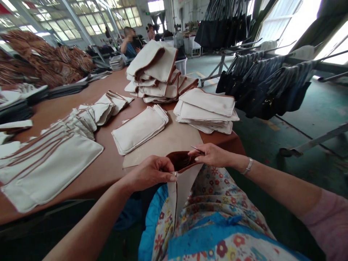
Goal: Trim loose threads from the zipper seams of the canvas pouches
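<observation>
A white fabric pouch (pixel 186 181) with a brown lining stands open at the top, in front of the floral apron at the table's near edge. The thumb and fingers of my left hand (pixel 156 172) pinch its left top corner. My right hand (pixel 213 155) is at the right side of the opening, its fingers closed around a thin metal tool (pixel 196 148) whose tip points up and left. Part of the right fingers is hidden inside the rim. Just beyond the pouch, a beige board (pixel 165 139) lies on the brown table.
White pieces lie in stacks at the centre (pixel 140 128) and right (pixel 206 108), with a taller pile (pixel 154 76) behind. A row of white pouches (pixel 54 166) covers the left. Racks of black bags (pixel 263 87) stand right. A person (pixel 130 45) sits far back.
</observation>
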{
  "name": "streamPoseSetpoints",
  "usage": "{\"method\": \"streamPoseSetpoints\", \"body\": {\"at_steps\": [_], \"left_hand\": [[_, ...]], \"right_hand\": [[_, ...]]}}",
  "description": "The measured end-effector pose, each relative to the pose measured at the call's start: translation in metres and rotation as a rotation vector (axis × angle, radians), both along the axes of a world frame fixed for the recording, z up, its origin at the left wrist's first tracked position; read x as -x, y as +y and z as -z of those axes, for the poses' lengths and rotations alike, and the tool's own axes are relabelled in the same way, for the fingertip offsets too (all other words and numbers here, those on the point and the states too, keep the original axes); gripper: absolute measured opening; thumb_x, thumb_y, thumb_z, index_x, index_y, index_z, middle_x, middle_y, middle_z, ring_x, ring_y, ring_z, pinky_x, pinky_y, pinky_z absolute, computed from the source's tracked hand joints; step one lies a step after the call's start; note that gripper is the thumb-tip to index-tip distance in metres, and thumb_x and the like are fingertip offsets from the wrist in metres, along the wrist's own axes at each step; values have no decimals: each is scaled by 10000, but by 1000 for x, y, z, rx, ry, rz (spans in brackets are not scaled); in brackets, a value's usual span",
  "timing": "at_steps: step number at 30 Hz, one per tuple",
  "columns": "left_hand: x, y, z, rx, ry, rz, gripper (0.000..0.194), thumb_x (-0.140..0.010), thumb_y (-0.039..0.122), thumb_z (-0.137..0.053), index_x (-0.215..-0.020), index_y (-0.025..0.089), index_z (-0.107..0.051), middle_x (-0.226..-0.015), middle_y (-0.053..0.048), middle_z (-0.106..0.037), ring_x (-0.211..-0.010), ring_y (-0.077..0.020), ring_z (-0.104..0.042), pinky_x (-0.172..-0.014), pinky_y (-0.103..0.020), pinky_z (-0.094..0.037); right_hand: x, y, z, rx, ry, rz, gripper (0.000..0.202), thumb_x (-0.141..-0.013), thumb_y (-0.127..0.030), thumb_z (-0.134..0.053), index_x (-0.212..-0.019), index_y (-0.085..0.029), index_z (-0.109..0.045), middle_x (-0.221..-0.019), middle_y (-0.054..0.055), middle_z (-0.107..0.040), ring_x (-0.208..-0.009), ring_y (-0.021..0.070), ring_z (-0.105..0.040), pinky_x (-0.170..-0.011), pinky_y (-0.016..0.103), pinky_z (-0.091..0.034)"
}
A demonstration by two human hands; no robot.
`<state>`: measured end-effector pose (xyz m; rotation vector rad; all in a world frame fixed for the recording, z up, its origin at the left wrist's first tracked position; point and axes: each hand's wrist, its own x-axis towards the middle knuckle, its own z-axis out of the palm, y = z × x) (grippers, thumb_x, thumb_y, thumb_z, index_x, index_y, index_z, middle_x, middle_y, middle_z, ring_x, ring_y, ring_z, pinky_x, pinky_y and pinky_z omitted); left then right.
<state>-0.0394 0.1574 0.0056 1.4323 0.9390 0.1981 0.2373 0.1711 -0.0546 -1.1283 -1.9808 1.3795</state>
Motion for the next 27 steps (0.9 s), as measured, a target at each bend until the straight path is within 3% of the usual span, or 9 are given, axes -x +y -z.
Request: {"method": "streamPoseSetpoints", "body": {"at_steps": [2, 5, 7, 10, 16, 23, 27], "left_hand": [[-11, -2, 4, -17, -53, 40, 234, -759, 329, -748, -790, 123, -641, -743, 5, -603, -691, -114, -513, -662, -217, -403], [-19, -4, 5, -42, -110, 55, 211, -791, 315, -720, -805, 120, -640, -800, -13, -606, -764, -133, -530, -710, -235, -412], [-19, -3, 4, -50, -103, 69, 221, -801, 326, -714, -831, 121, -636, -825, -18, -608, -770, -134, -529, -704, -237, -408], [-17, -1, 3, -35, -38, 109, 272, -786, 352, -736, -889, 123, -631, -796, -2, -596, -717, -116, -504, -653, -223, -386], [-22, 2, 6, 43, -49, 96, 254, -856, 367, -655, -875, 114, -649, -817, -23, -626, -744, -123, -519, -718, -237, -401], [-28, 2, 12, 81, -110, 44, 213, -852, 327, -640, -861, 115, -656, -792, -21, -603, -734, -132, -508, -732, -246, -409], [-34, -1, 11, 7, -69, -15, 173, -825, 301, -635, -816, 129, -651, -784, -23, -617, -758, -160, -534, -748, -260, -425]], "right_hand": [[12, -10, -19, 24, 78, -53, 434, -807, -187, -562, -1233, -125, -616, -1064, 78, -681, -880, 149, -621, -644, 202, -464], [29, -27, -34, 21, 130, -171, 305, -793, -177, -606, -1090, -115, -631, -943, 31, -668, -783, 110, -593, -636, 188, -450], [36, -34, -33, 78, 124, -165, 165, -804, -217, -627, -937, -121, -615, -727, -31, -597, -601, 71, -530, -540, 174, -408], [39, -40, -29, 226, 149, -63, 137, -844, -263, -603, -847, -130, -571, -555, -83, -471, -422, 40, -429, -417, 159, -323], [32, -37, -31, 205, 160, -35, 88, -864, -219, -571, -855, -133, -580, -524, -81, -475, -403, 34, -438, -393, 133, -321], [28, -34, -22, 336, 157, -9, 177, -905, -337, -525, -882, -161, -526, -503, -78, -464, -392, 58, -443, -366, 139, -339], [31, -33, -21, 282, 208, -3, 290, -883, -442, -559, -851, -156, -518, -558, -66, -465, -442, 47, -432, -402, 142, -328]]}}
